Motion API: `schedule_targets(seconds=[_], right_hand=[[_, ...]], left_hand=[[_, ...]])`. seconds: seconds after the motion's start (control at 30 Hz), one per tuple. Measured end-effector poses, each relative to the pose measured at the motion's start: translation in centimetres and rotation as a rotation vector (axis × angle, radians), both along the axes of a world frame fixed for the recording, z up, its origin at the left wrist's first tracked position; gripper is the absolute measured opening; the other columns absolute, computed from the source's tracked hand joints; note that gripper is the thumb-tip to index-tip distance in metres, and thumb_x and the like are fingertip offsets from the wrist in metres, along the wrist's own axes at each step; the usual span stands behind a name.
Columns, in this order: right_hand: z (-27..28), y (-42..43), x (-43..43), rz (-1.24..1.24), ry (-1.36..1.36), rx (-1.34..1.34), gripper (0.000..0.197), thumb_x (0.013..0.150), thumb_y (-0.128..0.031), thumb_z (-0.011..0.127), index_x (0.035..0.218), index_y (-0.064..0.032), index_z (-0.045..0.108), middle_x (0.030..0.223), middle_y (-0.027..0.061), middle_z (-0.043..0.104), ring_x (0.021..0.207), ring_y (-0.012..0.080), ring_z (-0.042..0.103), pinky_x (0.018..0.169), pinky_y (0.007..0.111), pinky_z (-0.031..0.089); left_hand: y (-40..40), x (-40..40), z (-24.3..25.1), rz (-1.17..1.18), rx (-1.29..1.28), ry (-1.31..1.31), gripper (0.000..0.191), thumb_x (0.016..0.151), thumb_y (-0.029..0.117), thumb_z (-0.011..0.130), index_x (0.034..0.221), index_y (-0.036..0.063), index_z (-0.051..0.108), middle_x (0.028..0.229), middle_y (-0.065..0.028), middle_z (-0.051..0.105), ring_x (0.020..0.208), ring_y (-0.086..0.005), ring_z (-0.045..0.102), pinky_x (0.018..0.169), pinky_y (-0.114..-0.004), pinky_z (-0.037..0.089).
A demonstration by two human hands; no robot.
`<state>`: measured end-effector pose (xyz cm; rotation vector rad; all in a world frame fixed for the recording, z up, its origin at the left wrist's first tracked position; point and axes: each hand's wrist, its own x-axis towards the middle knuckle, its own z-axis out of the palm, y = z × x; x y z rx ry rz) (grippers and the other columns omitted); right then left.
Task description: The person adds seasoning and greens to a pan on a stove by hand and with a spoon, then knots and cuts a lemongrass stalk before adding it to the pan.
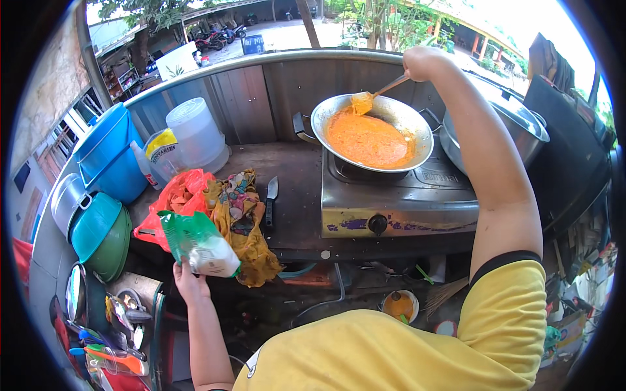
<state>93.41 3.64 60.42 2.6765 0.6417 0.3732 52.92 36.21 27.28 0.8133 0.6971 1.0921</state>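
My right hand (424, 63) grips the handle of a spatula (363, 101) above the far rim of a metal wok (421, 139). Orange sauce coats the spatula's flat head, which touches or hovers just over the sauce (369, 139) pooled in the pan. The wok rests on the left burner of a Rinnai gas stove (398, 210). Down at the left, my left hand (191, 283) holds a green and clear plastic packet (210, 251) partly filled with something white. Behind the packet lie a red plastic bag (183, 193) and a patterned yellow cloth (244, 220).
A knife (271, 198) lies left of the stove. A large lidded pot (513, 122) stands at the right. Along the left are a blue bucket (110, 151), a clear plastic container (193, 127), stacked basins (100, 234) and assorted utensils (117, 359). A metal wall (288, 97) closes the counter's far side.
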Motion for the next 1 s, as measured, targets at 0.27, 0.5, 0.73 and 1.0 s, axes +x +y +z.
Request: schedule_targets(seconds=[0.27,0.5,0.73,1.0], right_hand=[[-0.4,1.1,-3.2,0.388,0.065,-0.04,0.015,0.075,-0.016,0.058,0.083,-0.0077,0.067,0.08,0.0113,0.064,0.078,0.0264,0.061,0.07,0.037,0.047],[-1.5,-5.8,-9.0,0.627,0.0,0.034,0.013,0.074,-0.013,0.057,0.081,-0.0045,0.065,0.078,0.0111,0.062,0.076,0.0284,0.059,0.069,0.038,0.046],[-0.4,-12.1,-14.0,0.537,-0.081,-0.052,0.011,0.077,-0.011,0.056,0.084,-0.0055,0.062,0.075,0.0105,0.056,0.074,0.0287,0.057,0.067,0.038,0.045],[-0.3,-14.3,-18.1,0.556,-0.119,-0.021,0.008,0.072,-0.009,0.058,0.075,-0.006,0.064,0.074,0.0089,0.058,0.079,0.0241,0.059,0.069,0.035,0.048]], left_hand=[[-3.7,5.0,-3.4,0.123,0.048,-0.114,0.016,0.089,0.018,0.052,0.094,0.0044,0.047,0.09,-0.0071,0.057,0.081,-0.0176,0.059,0.069,-0.032,0.05],[-3.7,6.4,-4.3,0.218,0.037,-0.127,0.021,0.088,0.018,0.054,0.099,0.0029,0.046,0.093,-0.0083,0.057,0.082,-0.0189,0.058,0.07,-0.032,0.049],[-3.1,6.9,-4.6,0.291,-0.096,-0.137,0.024,0.087,0.017,0.055,0.105,0.0043,0.045,0.101,-0.0087,0.056,0.089,-0.0211,0.057,0.075,-0.034,0.048],[-2.8,7.0,-4.7,0.33,-0.095,-0.1,0.025,0.086,0.017,0.056,0.104,0.0037,0.045,0.102,-0.0102,0.056,0.089,-0.0222,0.058,0.075,-0.036,0.049]])
